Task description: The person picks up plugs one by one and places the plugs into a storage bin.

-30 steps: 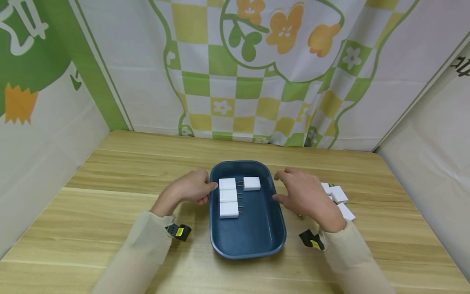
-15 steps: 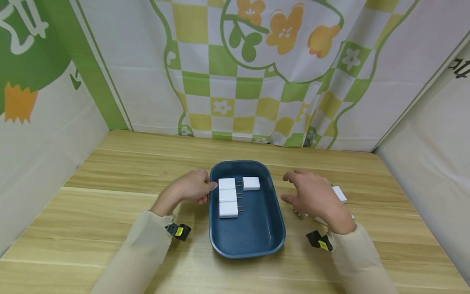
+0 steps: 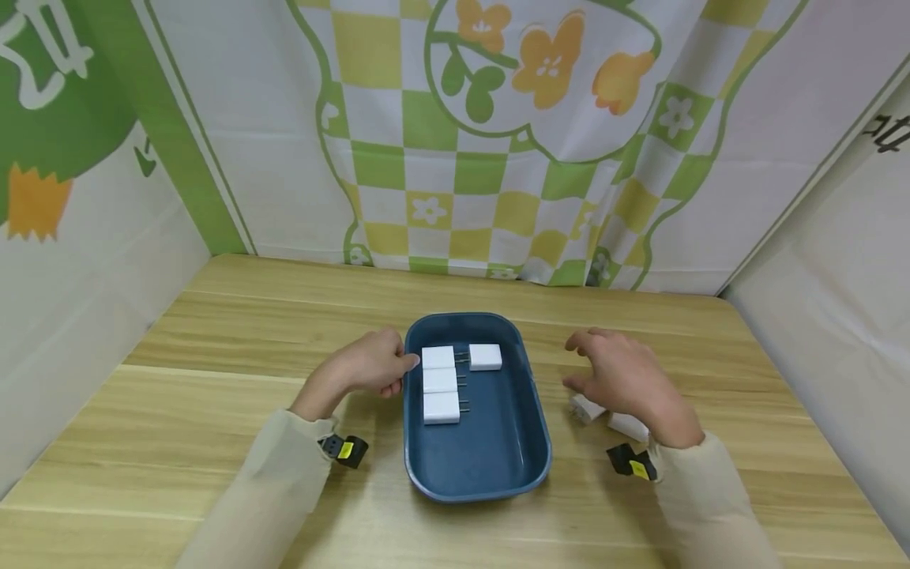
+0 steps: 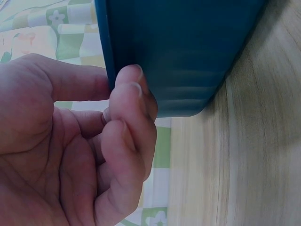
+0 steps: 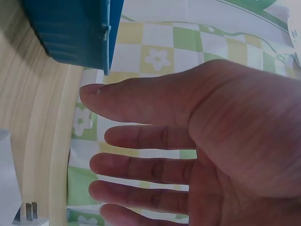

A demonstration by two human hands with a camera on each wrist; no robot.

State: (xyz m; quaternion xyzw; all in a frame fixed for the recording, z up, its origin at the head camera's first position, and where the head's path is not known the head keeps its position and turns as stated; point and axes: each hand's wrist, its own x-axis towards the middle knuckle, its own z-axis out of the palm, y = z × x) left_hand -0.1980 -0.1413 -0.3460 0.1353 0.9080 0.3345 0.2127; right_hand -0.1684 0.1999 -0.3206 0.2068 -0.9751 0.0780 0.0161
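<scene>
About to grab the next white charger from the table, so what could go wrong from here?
The right hand hovers open over the loose chargers and hides most of them, so a blind grab may lift one by its prongs or knock another away. The left hand holds the blue tray only at its rim; a nudge could shift the row of chargers inside.

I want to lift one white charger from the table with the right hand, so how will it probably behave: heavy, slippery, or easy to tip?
The white charger under the right hand looks like a small rigid block, so probably light and stiff. Its smooth, glossy-looking shell may slip in a loose grip. Like those lying flat in the blue tray, it should rest stably, not roll; its metal prongs could snag.
</scene>
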